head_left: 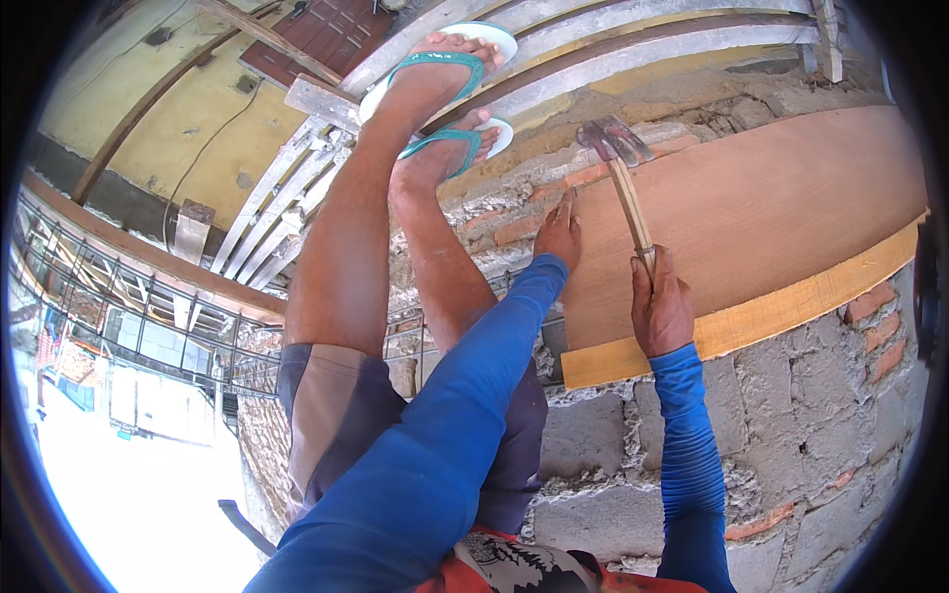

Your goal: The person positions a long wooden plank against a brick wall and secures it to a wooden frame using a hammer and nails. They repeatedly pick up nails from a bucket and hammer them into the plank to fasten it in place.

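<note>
My right hand [663, 301] is wrapped round the wooden handle of a hammer [627, 198]. Its metal head, slightly smeared by motion, is over the far edge of a brown plywood board [751, 203]. At the board's left end is my left hand [560, 237], touching the edge with a finger stretched out; its other fingers are partly hidden. A yellowish wooden strip [761, 321] runs along the board's near edge. The board lies across the top of a rough wall of blocks and bricks [682, 405].
My feet, in flip-flops [445, 148], stand on whitish wooden planks [652, 69] beyond the wall. Steel mesh [148, 287] and a long timber beam [148, 247] are at left, above a bright drop. A yellow wall [208, 128] and a brown door [321, 44] stand at far left.
</note>
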### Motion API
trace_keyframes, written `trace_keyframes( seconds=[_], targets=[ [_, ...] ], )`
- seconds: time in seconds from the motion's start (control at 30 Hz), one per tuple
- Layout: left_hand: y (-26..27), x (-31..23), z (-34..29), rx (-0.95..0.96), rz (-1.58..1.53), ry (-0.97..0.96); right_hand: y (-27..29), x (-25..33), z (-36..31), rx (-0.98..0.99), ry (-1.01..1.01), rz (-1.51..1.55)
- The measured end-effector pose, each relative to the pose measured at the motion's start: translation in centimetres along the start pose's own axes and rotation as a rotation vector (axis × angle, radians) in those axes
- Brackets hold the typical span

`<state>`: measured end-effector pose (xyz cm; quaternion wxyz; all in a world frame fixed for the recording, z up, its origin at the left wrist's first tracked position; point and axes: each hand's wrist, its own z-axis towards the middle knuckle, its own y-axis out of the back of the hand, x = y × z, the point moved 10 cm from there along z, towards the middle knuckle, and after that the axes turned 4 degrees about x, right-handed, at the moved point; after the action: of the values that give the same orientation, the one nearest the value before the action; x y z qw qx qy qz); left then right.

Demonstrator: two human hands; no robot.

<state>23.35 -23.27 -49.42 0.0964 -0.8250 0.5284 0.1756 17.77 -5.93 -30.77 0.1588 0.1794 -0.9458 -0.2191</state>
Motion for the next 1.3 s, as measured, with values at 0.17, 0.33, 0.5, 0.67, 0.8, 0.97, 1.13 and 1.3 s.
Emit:
trace_keyframes(
  seconds=[0.17, 0.33, 0.5, 0.67, 0.8, 0.97, 1.13, 1.3],
  targets=[
    [-0.6, 0.1, -1.5, 0.001, 0.103, -0.113, 1.8, -1.0, -0.5, -0.211, 0.004, 0.106],
    [-0.1, 0.9, -3.2, 0.129, 0.2, -0.092, 3.4, -1.2, -1.2, -0.281, -0.026, 0.165],
    [0.0, 1.0, -3.1, 0.248, 0.223, -0.073, 3.5, -1.6, -1.6, -0.305, -0.055, 0.209],
    [1.2, 1.3, -3.1, 0.365, 0.361, -0.121, 2.7, -1.9, -1.5, -0.306, -0.068, 0.179],
    [1.9, 1.0, -2.3, 0.394, 0.36, -0.231, 1.6, -0.7, -1.1, -0.277, -0.113, 0.084],
    [2.2, 1.7, -2.4, 0.547, 0.21, -0.16, -5.2, 3.8, -2.7, -0.278, -0.175, 0.072],
    [2.6, 3.1, -1.6, 0.573, 0.51, -0.248, -12.0, 4.4, -4.5, -0.234, -0.308, -0.045],
    [3.4, 3.1, -1.6, 0.693, 0.546, -0.226, -14.9, 2.4, -4.9, -0.157, -0.502, -0.16]
  ],
)
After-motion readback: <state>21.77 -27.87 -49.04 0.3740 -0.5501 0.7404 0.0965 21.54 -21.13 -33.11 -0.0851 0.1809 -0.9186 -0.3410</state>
